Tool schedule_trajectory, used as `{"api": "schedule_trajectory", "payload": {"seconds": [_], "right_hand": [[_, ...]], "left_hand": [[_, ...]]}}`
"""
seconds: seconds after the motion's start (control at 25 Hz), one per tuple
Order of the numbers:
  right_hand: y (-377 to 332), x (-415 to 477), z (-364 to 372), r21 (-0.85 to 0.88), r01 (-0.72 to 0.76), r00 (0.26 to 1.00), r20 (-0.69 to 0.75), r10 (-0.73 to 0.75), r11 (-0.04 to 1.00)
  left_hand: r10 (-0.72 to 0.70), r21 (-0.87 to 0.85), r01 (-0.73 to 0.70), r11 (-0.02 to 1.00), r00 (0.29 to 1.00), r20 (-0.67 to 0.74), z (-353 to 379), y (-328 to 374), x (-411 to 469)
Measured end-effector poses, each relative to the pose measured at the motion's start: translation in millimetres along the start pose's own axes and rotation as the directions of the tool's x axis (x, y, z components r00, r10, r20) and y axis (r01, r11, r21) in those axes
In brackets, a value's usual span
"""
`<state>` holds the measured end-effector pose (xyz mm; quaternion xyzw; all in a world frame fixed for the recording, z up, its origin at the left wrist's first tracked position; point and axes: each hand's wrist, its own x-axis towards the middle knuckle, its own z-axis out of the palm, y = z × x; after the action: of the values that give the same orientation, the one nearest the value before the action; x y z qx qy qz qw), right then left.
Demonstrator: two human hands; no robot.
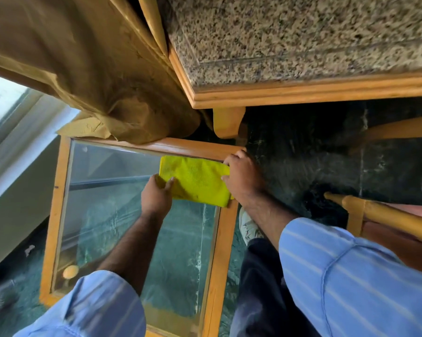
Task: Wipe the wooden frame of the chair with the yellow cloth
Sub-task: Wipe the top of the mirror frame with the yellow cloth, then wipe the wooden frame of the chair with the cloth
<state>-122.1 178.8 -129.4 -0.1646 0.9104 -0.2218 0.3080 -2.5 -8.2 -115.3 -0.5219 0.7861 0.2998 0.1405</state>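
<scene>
Both hands are holding the folded yellow cloth flat on the glass table, left hand pinching its left edge and right hand its right edge, while the chair's wooden frame is lying off to the right, nearer the right hand.

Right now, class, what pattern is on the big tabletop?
Speckled grey-and-black stone tabletop, clearest in the head view.

You have no readable text, label, brand, number or sign anywhere in this view. The yellow cloth you hold is plain, and the wooden frame around the glass carries no marking you can make out. The speckled stone counter and the striped sleeve show only their own pattern, with no lettering.
</scene>
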Motion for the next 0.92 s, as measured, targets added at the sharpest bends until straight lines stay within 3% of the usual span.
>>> {"api": "schedule_trajectory", "payload": {"seconds": [0.16, 0.32, 0.48, 0.6, 0.68, 0.76, 0.84, 0.92], "right_hand": [[-6.2, -20.6, -23.1, 0.398, -0.101, 0.995, 0.056, 0.085, 0.912], [3.1, -80.0, -76.6, 0.77, -0.2, 0.976, 0.105, 0.19, 0.606], [42.0, -164.7, -149.5, 0.929, -0.21, 0.916, 0.078, 0.393, 0.304], [79.2, -226.5, -214.6, 0.991, -0.129, 0.894, 0.099, 0.436, 0.039], [99.0, -257.6, -256.1, 0.997, -0.043, 0.896, 0.067, 0.439, -0.063], [128.7, -297.5, -302.5, 0.996, 0.083, 0.872, -0.051, 0.486, -0.044], [158.6, -328.7, -341.4, 0.976, 0.175, 0.805, -0.216, 0.552, 0.127], [194.6, -354.7, -369.0, 0.925, 0.197, 0.673, -0.37, 0.641, 0.326]], "left_hand": [[-0.066, -0.358, 0.075, 0.931, 0.997, 0.039, -4.0, 3.7, -29.7], [-0.01, -0.668, 0.094, 0.738, 0.992, 0.129, -27.9, 31.4, -103.3], [0.091, -0.688, 0.187, 0.702, 0.934, 0.346, -46.6, 82.7, -180.9], [0.225, -0.669, 0.182, 0.721, 0.852, 0.473, -39.2, 138.9, -238.3], [0.302, -0.673, 0.151, 0.724, 0.808, 0.507, -37.6, 174.3, -267.4], [0.381, -0.671, 0.114, 0.733, 0.748, 0.543, -29.5, 218.5, -301.5], [0.486, -0.689, 0.093, 0.719, 0.641, 0.594, -21.5, 262.3, -333.1], [0.587, -0.686, 0.05, 0.726, 0.476, 0.655, -4.3, 303.7, -365.9]]}}
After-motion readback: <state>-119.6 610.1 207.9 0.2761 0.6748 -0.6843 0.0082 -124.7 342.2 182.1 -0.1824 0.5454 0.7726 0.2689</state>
